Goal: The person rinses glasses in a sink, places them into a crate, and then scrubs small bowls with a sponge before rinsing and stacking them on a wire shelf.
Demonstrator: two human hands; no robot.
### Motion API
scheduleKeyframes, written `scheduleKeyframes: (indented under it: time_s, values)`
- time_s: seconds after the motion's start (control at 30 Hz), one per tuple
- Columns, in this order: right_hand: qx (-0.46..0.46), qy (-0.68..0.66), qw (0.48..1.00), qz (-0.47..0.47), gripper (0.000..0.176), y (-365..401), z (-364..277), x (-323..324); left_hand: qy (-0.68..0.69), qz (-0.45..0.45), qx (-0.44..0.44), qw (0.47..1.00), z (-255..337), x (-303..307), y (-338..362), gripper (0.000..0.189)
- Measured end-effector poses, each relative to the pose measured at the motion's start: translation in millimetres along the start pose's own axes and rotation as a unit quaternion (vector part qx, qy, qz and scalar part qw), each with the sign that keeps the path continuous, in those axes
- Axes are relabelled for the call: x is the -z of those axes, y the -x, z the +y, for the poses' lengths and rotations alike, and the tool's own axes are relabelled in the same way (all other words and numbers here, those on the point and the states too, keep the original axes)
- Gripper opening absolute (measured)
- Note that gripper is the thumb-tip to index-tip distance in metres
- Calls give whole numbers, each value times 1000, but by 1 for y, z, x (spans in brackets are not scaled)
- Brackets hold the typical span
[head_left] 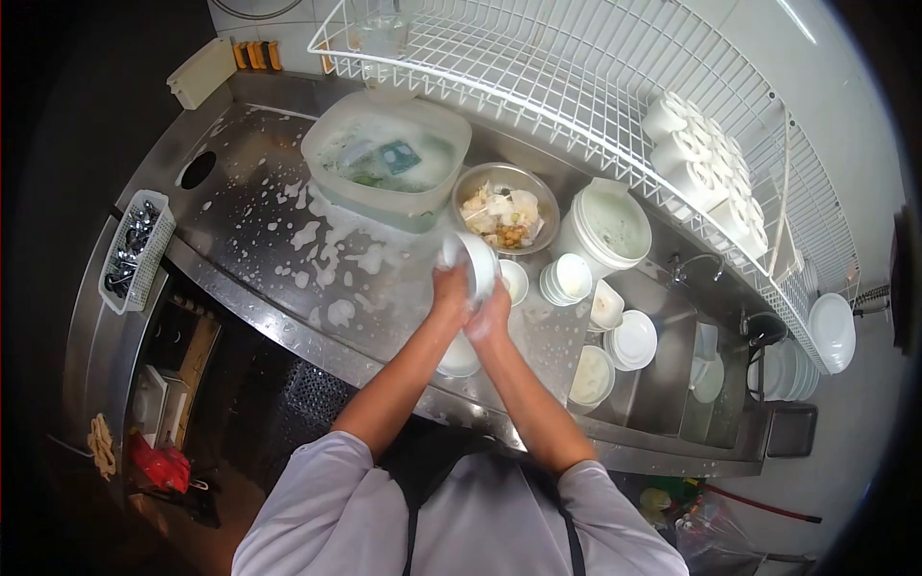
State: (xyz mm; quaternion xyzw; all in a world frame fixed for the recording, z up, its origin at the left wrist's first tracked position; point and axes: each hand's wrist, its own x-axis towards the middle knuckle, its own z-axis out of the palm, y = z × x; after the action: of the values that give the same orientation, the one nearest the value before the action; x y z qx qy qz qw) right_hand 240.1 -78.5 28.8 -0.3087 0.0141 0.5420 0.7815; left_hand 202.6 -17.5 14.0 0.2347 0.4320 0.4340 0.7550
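1. The left hand (448,293) and right hand (493,309) are holding a smooth white bowl (478,265), each grip curling partway around it; foam and blur are obscuring the fingertips.
2. This bowl is tilting just on the person's side of the round metal bowl (549,213), which is holding food scraps.
3. Left of the metal bowl, a translucent plastic tub (384,205) is standing, suds partly hiding a blue-green sponge (399,156).
4. Right of the metal bowl, a white bucket (586,250) is holding cloudy liquid.
5. Nearer the person than the metal bowl, a white dish (459,363) is lying half-hidden on the steel desk (259,158).
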Motion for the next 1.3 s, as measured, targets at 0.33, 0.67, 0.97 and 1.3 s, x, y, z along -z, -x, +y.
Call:
scheduleKeyframes:
  time_s: [0.33, 0.67, 0.97, 1.3]
  values:
    - [517, 603, 593, -135, 28, 33, -36, -49, -155, -153, -194, 957, 23, 32, -18, 40]
    - [150, 119, 981, 40, 37, -5, -27, -12, -257, -33, -138, 956, 33, 1, 37, 47]
    - [207, 390, 877, 190, 39, 11, -16, 14, -355, 33, -200, 913, -4, 33, 13, 65]
    - [250, 638, 698, 207, 48, 7, -144, 49, -607, -92, -207, 761, 43, 58, 74, 42]
